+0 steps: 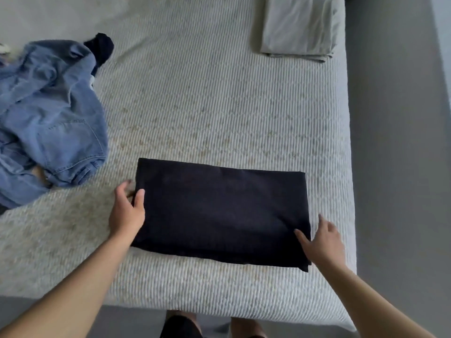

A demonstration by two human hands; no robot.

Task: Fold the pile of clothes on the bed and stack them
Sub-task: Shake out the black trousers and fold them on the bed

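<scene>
Black garment (219, 211): folded rectangle, lying flat near the bed (219, 106) front edge. My left hand (125, 211) is pinching its left edge, thumb on top. My right hand (322, 240) is resting relaxed fingers at its right edge. Jeans (48, 118): lying crumpled far left. Grey folded cloth (300, 28): sitting at the far right corner. Bare mattress is lying between.

A single wide-angle head camera looks steeply down from above the near edge of the bed (219, 106), close over both forearms. It faces across the mattress; beyond the fingertips the far end recedes, and grey floor (395, 142) runs along the right.
</scene>
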